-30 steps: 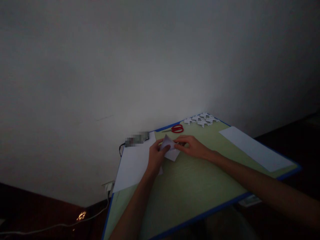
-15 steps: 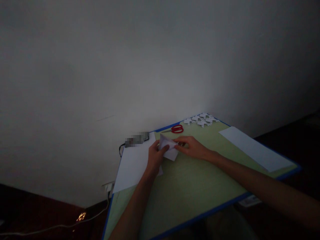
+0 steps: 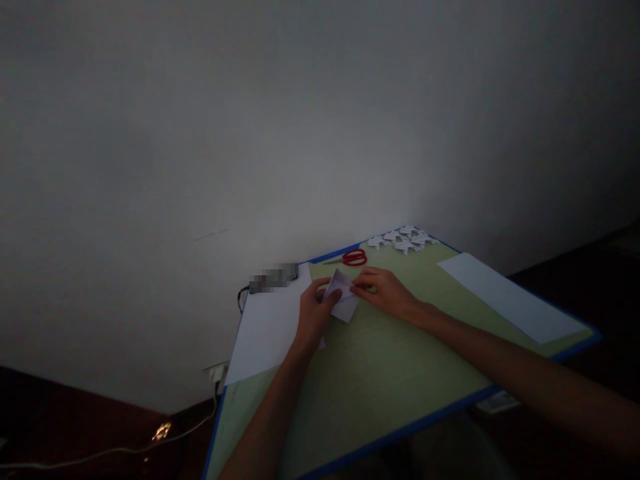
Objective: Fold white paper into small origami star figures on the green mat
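A small folded piece of white paper (image 3: 344,299) lies on the green table (image 3: 380,373) near its far side. My left hand (image 3: 314,313) pinches the paper's left edge with thumb and fingers. My right hand (image 3: 384,292) presses its fingertips on the paper's right corner. Both hands touch the same piece.
A large white sheet (image 3: 265,327) lies at the left under my left hand. Red scissors (image 3: 354,257) rest at the far edge. Several small folded paper shapes (image 3: 404,239) sit at the far corner. A long white strip (image 3: 510,297) lies at the right. A cable (image 3: 125,448) runs over the dark floor.
The fold has been pressed slightly flatter and my right fingertips have slid a little leftwards along the paper. The arms have barely moved.
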